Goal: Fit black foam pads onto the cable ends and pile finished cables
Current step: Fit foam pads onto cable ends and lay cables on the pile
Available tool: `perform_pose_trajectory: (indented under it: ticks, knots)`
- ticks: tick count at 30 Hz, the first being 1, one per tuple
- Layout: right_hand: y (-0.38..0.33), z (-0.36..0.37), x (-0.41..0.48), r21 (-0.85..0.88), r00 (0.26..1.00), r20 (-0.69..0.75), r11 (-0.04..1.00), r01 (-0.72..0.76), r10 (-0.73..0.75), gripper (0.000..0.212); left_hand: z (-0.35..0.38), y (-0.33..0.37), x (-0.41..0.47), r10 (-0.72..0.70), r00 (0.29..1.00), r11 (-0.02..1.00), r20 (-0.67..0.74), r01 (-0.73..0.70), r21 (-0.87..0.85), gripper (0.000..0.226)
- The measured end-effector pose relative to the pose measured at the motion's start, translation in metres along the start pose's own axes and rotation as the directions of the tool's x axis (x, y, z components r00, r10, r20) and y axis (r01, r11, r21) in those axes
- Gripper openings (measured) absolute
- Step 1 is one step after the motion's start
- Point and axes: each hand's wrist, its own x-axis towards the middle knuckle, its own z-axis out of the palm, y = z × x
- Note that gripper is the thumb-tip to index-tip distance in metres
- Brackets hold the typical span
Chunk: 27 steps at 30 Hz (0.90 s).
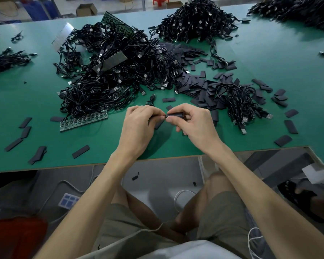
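Lying scattered along the left of the green table (45, 157) are flat black foam pads (24, 122), and just to their right a green circuit board strip (84, 121) sits at the near edge of a big tangled cable pile (116, 71). Any marks on the plugs and boards are too small to read. In front of that pile, above the table's near edge, the left hand (138, 126) has its fingers curled in and clamped on a cable end (164, 115). Only a dark tip shows past the fingertips, and the rest of the cable is hidden behind the hand. That tip meets the open mouth of a black foam pad (175, 115), which the right hand (193, 124) pinches between thumb below and forefinger on top, its other fingers curled under. How far the tip has entered the pad cannot be told. Beyond the right hand lies a heap of loose pads (200, 88), and further right a smaller cable bundle (239, 98) with plugs pointing toward the near edge. At the far side a second cable pile (195, 21) is partly cut off by the top of the view.
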Motion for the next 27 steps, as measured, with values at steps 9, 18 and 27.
perform_pose_trajectory:
  ticks: [9,18,27]
  knots:
    - [-0.0015,0.0010,0.0000,-0.009,1.000,-0.004,1.000,-0.009,0.009,0.010,-0.0007,0.0011,-0.0002,0.002,0.999,0.999,0.037,-0.004,0.045,0.006]
    - [-0.0026,0.0013,0.0002,-0.024,1.000,-0.004,1.000,-0.014,0.014,0.010,-0.0024,0.0007,-0.0008,-0.008,0.998,0.998,0.060,0.005,0.057,0.007]
    - [-0.0031,-0.0006,0.0026,-0.001,0.999,-0.053,1.000,0.012,-0.012,0.023,-0.0015,0.0041,-0.0009,0.035,0.989,0.994,0.145,-0.049,0.093,0.016]
